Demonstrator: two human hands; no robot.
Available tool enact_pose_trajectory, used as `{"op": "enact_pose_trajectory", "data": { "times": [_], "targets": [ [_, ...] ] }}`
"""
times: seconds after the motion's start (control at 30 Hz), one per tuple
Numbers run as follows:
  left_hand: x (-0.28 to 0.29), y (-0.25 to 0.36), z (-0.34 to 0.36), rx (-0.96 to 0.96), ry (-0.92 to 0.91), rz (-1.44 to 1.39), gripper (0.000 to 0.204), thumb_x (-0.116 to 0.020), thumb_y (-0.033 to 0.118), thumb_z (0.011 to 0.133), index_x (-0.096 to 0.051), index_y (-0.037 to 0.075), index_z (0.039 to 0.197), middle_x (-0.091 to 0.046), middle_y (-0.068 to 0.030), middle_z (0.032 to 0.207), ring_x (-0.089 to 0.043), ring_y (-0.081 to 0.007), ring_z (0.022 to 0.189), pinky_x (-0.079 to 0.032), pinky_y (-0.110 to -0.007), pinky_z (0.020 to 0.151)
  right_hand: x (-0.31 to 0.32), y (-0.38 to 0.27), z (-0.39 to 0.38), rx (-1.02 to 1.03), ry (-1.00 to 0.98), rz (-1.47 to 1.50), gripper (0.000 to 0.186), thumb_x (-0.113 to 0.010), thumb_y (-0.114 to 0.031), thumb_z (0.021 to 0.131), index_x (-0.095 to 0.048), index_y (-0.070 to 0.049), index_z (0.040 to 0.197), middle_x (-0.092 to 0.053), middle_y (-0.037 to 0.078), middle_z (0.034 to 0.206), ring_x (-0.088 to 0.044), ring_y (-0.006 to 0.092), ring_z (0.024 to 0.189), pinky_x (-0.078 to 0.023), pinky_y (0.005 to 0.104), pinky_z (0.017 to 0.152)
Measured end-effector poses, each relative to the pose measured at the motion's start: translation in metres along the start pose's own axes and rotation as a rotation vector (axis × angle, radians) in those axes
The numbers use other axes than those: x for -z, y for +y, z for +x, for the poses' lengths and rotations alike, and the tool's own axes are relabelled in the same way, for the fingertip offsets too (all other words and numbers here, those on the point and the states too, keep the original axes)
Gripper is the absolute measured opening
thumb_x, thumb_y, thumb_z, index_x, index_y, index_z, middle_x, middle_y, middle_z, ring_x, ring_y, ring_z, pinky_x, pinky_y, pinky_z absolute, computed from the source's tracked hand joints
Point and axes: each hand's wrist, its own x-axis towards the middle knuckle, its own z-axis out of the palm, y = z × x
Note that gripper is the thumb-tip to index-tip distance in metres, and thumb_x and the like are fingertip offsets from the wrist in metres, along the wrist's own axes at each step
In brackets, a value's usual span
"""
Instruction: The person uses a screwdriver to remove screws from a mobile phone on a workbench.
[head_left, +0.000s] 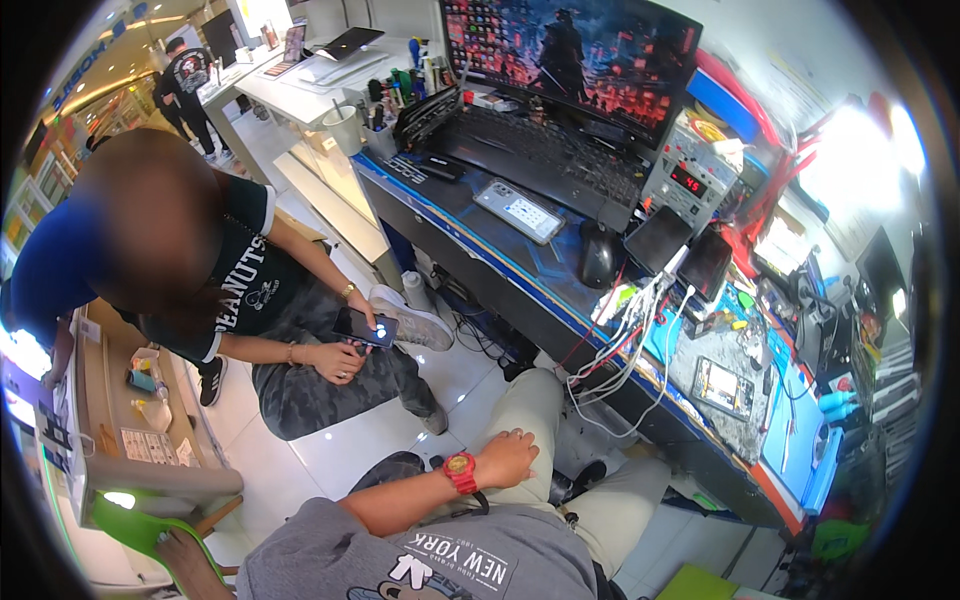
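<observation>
Closest up, one grey shirt fills your lower edge; your left hand, one red watch at its wrist, rests across your beige trousers, fingers loosely bent, clasping nothing visible. Your right hand's out of sight. Two phones on the desk: one white-screened phone, one phone on the grey mat.

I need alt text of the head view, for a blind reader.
The person's left hand, with a red wristwatch, rests on beige trousers beside a cluttered dark desk holding a wide lit monitor. At left, another person in a dark T-shirt holds a dark phone.
</observation>
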Motion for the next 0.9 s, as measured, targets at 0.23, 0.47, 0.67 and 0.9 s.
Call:
{"op": "enact_pose_trajectory", "data": {
  "times": [0.23, 0.47, 0.67, 0.9],
  "targets": [
    [-0.004, 0.001, 0.001, 0.006, 0.019, 0.008, 0.044, -0.077, 0.036, 0.09, -0.068, -0.003, 0.111, -0.062, -0.0194, 0.118, -0.06, -0.0392, 0.118, -0.051, -0.051, 0.099, -0.135, 0.051, -0.076, 0.291, -1.223, -0.099, 0.052, -0.078, -0.019, 0.089, -0.058, 0.003, 0.132, -0.071, 0.026, 0.105, -0.07, 0.0467, 0.088, -0.055, 0.0532, 0.078],
    [-0.009, 0.001, 0.004, 0.022, 0.014, 0.021, 0.044, -0.078, 0.036, 0.089, -0.069, -0.002, 0.109, -0.063, -0.0182, 0.118, -0.06, -0.0379, 0.119, -0.05, -0.05, 0.1, -0.201, 0.054, -0.122, 0.319, -1.326, -0.222, 0.049, -0.081, -0.024, 0.085, -0.059, 0.001, 0.121, -0.071, 0.027, 0.099, -0.068, 0.0505, 0.094, -0.053, 0.0559, 0.082],
    [-0.008, 0.002, 0.006, 0.025, 0.032, 0.05, 0.043, -0.079, 0.036, 0.088, -0.069, -0.002, 0.108, -0.063, -0.0171, 0.117, -0.06, -0.0371, 0.118, -0.051, -0.049, 0.098, -0.207, 0.059, -0.124, 0.283, -1.3, -0.224, 0.049, -0.08, -0.026, 0.086, -0.059, 0.001, 0.121, -0.072, 0.027, 0.1, -0.068, 0.0506, 0.094, -0.053, 0.0563, 0.082],
    [-0.011, 0.002, 0.006, 0.019, 0.078, 0.028, 0.04, -0.079, 0.034, 0.088, -0.069, 0.0, 0.106, -0.062, -0.0159, 0.116, -0.06, -0.0354, 0.117, -0.049, -0.048, 0.098, -0.207, 0.06, -0.129, 0.265, -1.251, -0.211, 0.048, -0.08, -0.027, 0.087, -0.059, 0.0, 0.121, -0.071, 0.026, 0.1, -0.067, 0.0503, 0.095, -0.052, 0.0554, 0.082]
  ]
}}
